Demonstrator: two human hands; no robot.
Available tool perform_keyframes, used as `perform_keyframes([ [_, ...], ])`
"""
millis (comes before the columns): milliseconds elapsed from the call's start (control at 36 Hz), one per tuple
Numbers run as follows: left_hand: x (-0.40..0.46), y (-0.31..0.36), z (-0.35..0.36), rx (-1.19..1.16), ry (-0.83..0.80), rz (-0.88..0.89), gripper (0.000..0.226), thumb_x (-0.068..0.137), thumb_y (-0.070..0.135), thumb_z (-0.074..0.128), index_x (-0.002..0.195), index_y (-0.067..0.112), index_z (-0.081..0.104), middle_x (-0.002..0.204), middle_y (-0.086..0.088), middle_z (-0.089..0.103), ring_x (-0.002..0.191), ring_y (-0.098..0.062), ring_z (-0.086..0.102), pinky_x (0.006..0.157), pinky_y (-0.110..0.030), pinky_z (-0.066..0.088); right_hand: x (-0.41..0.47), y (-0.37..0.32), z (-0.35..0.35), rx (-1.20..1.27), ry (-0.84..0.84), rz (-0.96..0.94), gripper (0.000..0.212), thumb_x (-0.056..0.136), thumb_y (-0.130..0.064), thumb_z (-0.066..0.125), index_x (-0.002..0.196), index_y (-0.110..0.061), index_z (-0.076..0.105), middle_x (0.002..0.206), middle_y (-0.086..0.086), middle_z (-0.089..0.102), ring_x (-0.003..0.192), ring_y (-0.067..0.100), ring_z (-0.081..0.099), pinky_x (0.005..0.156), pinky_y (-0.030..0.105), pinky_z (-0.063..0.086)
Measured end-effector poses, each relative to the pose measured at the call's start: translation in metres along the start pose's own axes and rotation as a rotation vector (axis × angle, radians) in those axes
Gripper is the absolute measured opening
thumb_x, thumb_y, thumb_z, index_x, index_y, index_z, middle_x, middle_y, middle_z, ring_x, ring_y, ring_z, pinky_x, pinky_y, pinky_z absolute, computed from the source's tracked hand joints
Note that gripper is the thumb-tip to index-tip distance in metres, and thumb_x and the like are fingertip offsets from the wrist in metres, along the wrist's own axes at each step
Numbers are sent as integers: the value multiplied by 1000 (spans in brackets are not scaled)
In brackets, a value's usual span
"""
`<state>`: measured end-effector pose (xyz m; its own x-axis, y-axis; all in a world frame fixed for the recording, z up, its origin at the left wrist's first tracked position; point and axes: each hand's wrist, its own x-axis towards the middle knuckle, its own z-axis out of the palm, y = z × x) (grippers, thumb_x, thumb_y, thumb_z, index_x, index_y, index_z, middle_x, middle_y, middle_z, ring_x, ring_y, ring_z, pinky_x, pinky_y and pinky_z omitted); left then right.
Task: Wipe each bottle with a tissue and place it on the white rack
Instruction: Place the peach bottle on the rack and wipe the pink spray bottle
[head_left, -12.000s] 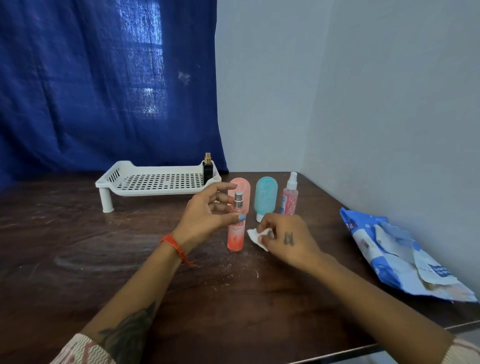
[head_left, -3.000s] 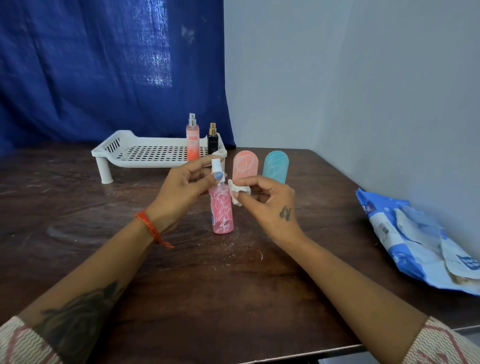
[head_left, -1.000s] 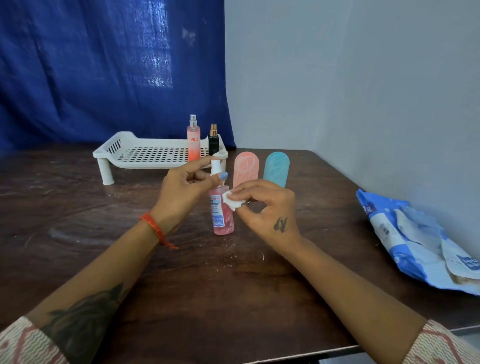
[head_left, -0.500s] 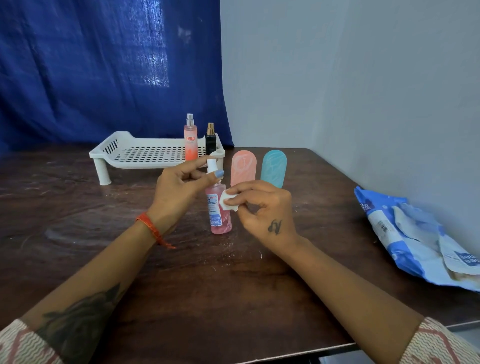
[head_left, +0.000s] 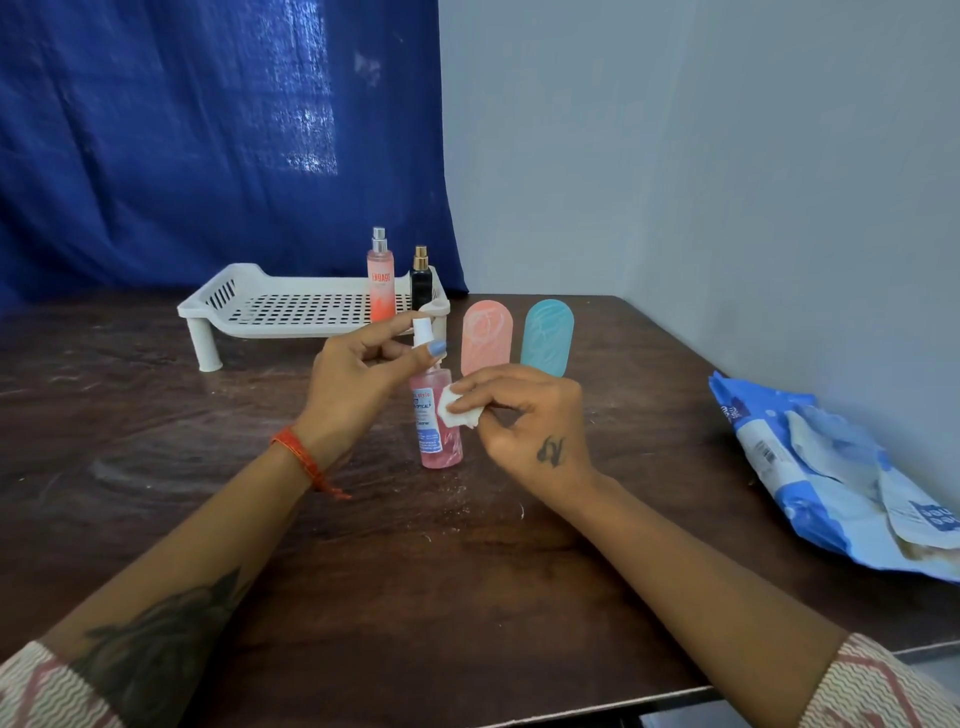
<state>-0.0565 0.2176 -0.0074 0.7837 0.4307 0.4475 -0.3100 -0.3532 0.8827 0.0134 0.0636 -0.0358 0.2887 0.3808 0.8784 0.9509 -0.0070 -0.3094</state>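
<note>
I see the left hand (head_left: 358, 379) pinching the white spray top of a pink bottle (head_left: 435, 426) that stands upright on the dark wooden tabletop (head_left: 467, 571), fingers (head_left: 410, 358) curled around the nozzle. My view shows the right hand (head_left: 524, 415) pinching a folded white tissue (head_left: 455, 410) against the bottle's side. Behind, a peach bottle (head_left: 487, 338) and a teal bottle (head_left: 547, 336) stand side by side on the tabletop. On the white rack (head_left: 291, 309), an orange spray bottle (head_left: 381, 278) and a black bottle (head_left: 421, 280) stand at its right end. A blue wipes pack (head_left: 810, 467) lies near the wall.
</note>
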Motion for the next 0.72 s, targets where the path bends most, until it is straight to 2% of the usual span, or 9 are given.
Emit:
perform_keyframes([
  [83,-1,2,1,-8,7,-1,40,80,15,69,118,25,59,84,-17,69,91,-19,66,91,-27,48,1,3,1,-3,47,71,15,74,6,69,83,-5,74,85,5,73,83,9,66,74,18,55],
  [139,-2,4,2,-14,2,4,43,80,15,69,120,25,56,80,-12,68,90,-15,65,93,-24,46,3,1,2,-26,80,79,15,77,3,67,89,-5,74,88,5,72,85,10,67,74,22,56],
  [250,-3,4,2,-27,-1,13,43,80,15,69,120,24,57,75,-4,69,85,-11,65,93,-27,47,4,-7,4,-84,44,-61,20,84,-11,57,95,-3,73,95,10,72,93,16,66,84,24,54],
  [306,-2,2,1,-21,-4,20,40,80,15,69,117,26,59,66,6,68,78,-6,64,89,-27,49,3,-10,4,-139,-12,-152,23,84,-16,58,94,-3,73,97,11,71,93,18,66,84,24,53],
  [389,-1,0,1,-9,5,24,37,80,16,70,114,28,62,62,10,67,73,-2,64,86,-26,50,2,-9,4,-186,-52,-260,15,80,-7,62,88,-3,74,94,11,72,90,21,67,82,26,52],
  [500,0,-1,0,0,6,17,41,81,13,68,122,12,62,62,11,67,75,-5,63,87,-30,50,1,-7,4,-210,-78,-312,13,77,-2,65,85,-3,74,93,12,72,89,23,67,83,28,52],
  [583,-1,0,0,-10,-2,8,39,81,12,68,119,19,61,61,11,67,75,-4,63,93,-35,49,1,-6,6,-168,-40,-218,15,77,0,67,90,-4,74,95,10,72,91,20,67,83,26,53],
  [667,-2,3,0,-5,-9,-4,38,80,14,68,117,24,60,63,11,68,78,-3,64,95,-34,49,3,-6,7,-49,10,-24,18,84,-10,60,96,-5,72,97,8,72,94,16,66,83,27,55],
  [722,-3,4,1,-10,-8,-15,39,81,14,67,117,26,59,63,12,68,82,-5,64,97,-35,48,6,-7,8,33,34,139,15,85,-5,61,97,-5,71,94,6,71,91,14,66,79,30,56],
])
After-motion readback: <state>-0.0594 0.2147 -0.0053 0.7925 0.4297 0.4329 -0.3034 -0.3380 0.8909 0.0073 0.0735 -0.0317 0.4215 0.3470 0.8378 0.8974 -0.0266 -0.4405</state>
